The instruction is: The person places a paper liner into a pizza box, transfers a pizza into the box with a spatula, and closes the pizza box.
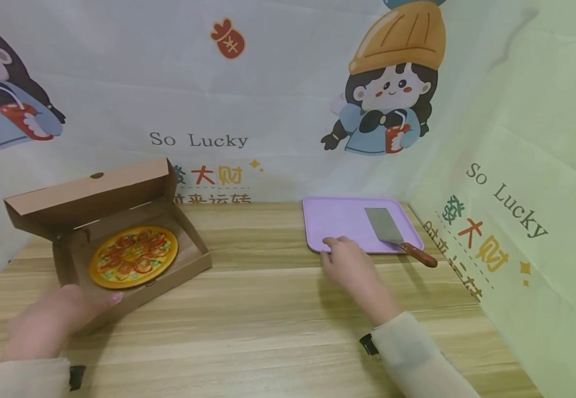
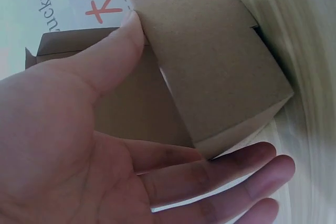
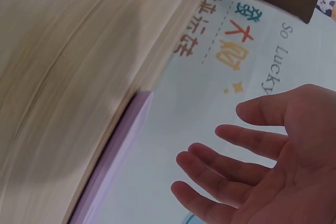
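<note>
An open cardboard box (image 1: 188, 265) stands at the left with its lid raised, and a round toy pizza (image 1: 134, 257) lies inside. My left hand (image 1: 56, 318) is at the box's near left corner. In the left wrist view its thumb lies along the cardboard edge, and the other fingers (image 2: 247, 174) extend loosely beside the corner; the index fingertip is hidden. Over the near left edge of a purple tray (image 1: 338, 215) hovers my right hand (image 1: 352, 271), with nothing in it. In the right wrist view its fingers (image 3: 220, 171) are spread and slightly bent.
On the tray's right side rests a spatula (image 1: 385, 224), its wooden handle jutting past the near right corner. Behind the wood-grain table (image 1: 248, 315) hangs a printed cloth (image 1: 278, 99), which also covers the right side.
</note>
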`<state>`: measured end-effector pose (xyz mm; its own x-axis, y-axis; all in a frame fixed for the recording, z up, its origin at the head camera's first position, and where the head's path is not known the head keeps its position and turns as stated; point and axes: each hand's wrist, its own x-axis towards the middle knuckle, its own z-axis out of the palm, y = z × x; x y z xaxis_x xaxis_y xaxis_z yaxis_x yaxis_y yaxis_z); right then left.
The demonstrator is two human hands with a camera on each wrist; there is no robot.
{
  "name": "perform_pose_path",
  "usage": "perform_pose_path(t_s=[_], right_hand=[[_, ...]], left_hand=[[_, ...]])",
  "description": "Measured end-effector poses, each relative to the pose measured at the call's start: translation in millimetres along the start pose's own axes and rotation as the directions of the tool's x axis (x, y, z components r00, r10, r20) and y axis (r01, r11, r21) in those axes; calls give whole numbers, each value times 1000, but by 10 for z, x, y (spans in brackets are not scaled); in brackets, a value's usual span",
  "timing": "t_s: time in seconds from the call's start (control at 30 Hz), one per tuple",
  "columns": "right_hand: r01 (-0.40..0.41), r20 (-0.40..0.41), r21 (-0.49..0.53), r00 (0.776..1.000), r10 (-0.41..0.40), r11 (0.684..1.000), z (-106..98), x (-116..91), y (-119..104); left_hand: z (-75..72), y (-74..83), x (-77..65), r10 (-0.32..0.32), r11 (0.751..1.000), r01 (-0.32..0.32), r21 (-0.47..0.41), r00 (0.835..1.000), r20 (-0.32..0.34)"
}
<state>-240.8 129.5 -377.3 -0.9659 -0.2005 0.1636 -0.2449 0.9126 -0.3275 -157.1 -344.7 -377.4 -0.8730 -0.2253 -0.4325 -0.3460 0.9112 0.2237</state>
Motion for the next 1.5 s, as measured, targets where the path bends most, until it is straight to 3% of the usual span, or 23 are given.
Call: perform_pose_path(t_s=[0.3,0.47,0.8,1.03,1.27,1.4,1.5], right_hand=[[79,-4,11,997,-79,997,128,54,-242],[95,47,41,994,-97,995,220,100,-418],[157,122,2,980,-156,988,431,203,-846],[227,153,-84,965,-213,970,505,261,-1180],[277,191,-118,949,-252,954,616,283,-1428],[362,199,-128,921,-334,923,729,298,-1553],[467,204,-179,879,-432,866,802,316,-1643]], left_hand=[[42,-122,-11,61,998,-61,4,998,-31],[45,-169,-24,71,997,-71,0,994,-80],[55,-163,-70,40,999,-38,25,996,-85],[48,-114,-114,-2,1000,3,15,998,-69],[84,-119,-56,-31,999,32,10,996,-83],[82,-134,-36,-3,1000,3,2,996,-94],[51,-129,-27,30,1000,-30,1,993,-112]])
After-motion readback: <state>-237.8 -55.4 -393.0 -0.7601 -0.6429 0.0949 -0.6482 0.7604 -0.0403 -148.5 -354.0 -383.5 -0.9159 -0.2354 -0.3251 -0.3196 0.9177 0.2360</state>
